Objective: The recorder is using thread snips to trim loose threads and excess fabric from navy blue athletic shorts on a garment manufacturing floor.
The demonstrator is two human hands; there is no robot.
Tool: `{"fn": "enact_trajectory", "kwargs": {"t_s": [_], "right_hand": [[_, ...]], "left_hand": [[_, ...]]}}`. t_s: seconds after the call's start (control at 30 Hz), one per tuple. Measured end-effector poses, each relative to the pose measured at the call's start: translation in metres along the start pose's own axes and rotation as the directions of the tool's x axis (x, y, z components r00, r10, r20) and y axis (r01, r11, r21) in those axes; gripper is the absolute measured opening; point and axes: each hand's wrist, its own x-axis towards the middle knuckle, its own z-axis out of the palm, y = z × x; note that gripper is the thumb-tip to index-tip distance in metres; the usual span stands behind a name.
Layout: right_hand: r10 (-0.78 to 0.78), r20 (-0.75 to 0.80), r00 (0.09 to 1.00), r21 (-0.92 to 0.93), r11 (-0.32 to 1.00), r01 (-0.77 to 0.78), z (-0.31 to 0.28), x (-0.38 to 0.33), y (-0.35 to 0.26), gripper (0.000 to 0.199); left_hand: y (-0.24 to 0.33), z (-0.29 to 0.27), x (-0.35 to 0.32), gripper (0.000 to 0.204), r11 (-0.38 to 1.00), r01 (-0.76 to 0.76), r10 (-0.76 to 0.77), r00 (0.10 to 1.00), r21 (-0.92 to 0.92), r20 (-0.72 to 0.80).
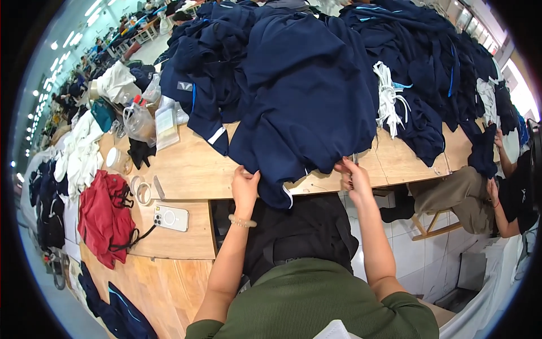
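A large navy garment (307,96) lies spread in front of me, its near edge hanging a little over the table's front edge. My left hand (245,191) is closed on its lower left edge, thumb and fingers pinched together. At the lower right edge my right hand (354,179) is closed too, its fingertips on the cloth. A thin greyish thing shows just beyond those fingertips, too small to name. Between my hands a corner of the garment with a white strip droops toward my lap.
Navy garments (214,56) are heaped behind and on both sides. A bundle of white cords (389,99) lies at right. At left are a phone (171,218), tape rolls (141,191), a red cloth bag (106,217) and a plastic bag (139,123). A co-worker (508,186) sits at right, holding dark cloth.
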Motion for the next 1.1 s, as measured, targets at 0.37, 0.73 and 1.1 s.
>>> {"fn": "enact_trajectory", "kwargs": {"t_s": [0.37,0.73,1.1], "right_hand": [[-0.146,-0.045,0.988,0.37,0.916,0.152,0.026,-0.015,0.022,0.021],[-0.656,0.271,0.705,0.106,0.748,0.655,0.023,-0.02,-0.115,0.022],[-0.698,0.11,0.707,-0.168,0.688,0.706,0.023,-0.049,-0.158,0.022]], "left_hand": [[0.018,0.003,-0.009,0.022,0.951,0.207,-0.117,0.929,-0.23,0.351],[0.056,-0.099,0.036,0.012,0.634,0.13,0.107,0.961,-0.762,0.254],[0.07,-0.188,0.04,0.042,0.363,-0.216,-0.043,0.968,-0.907,-0.248]]}}
